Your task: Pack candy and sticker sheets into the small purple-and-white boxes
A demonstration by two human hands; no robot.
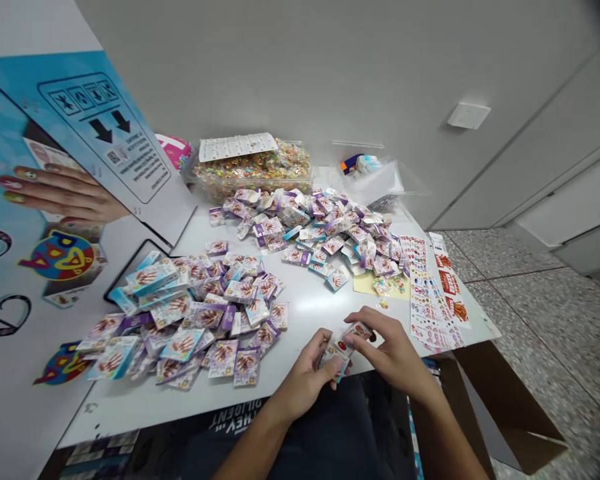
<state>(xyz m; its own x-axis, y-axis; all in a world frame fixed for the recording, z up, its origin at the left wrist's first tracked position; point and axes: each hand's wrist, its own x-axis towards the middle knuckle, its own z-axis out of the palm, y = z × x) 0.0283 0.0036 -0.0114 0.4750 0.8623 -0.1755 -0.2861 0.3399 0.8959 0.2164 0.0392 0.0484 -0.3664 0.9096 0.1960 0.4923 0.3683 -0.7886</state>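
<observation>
Close to the table's front edge, a small printed box (336, 351) is held between both hands. My left hand (305, 373) is closed around its lower part, the thumb lying across the printed face. The fingers of my right hand (390, 343) pinch the upper right end, where a pale printed piece with a red spot shows. Whether that piece is the box's flap or a separate item, I cannot tell. Left of my hands lies a pile of small purple and blue boxes (223, 357). Another heap of similar boxes (325, 230), several with raised flaps, spreads farther back.
Behind the heaps stands a clear tub (257, 177) of small colourful pieces with a white sheet on top. Sticker sheets (425, 293) lie at the right edge. Below them is an open cardboard box (505, 407). A large printed display (80, 167) stands at left.
</observation>
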